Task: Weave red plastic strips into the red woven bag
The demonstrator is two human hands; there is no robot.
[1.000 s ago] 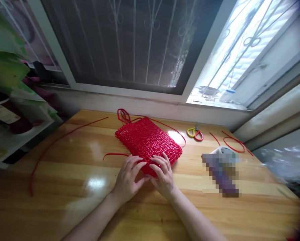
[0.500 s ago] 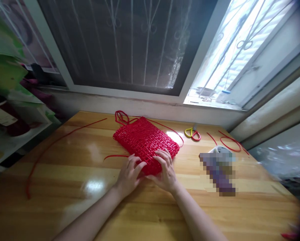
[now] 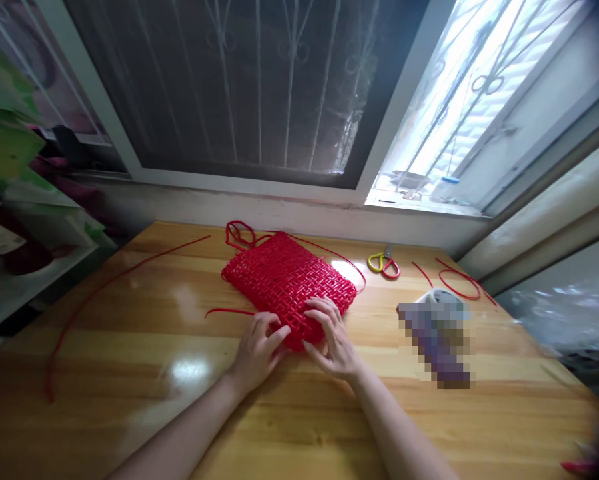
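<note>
Pressing spread fingertips on the near edge of the red woven mat (image 3: 285, 281), mid-way across the table (image 3: 129, 353), I keep left hand (image 3: 256, 351) and right hand (image 3: 335, 341) open, clasping nothing. I judge uneven pressure could skid it on the glossy wood.

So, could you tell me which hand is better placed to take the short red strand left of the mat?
Probably the left hand: the strand lies just left of it, while the right hand rests on the mat, farther away.
</note>
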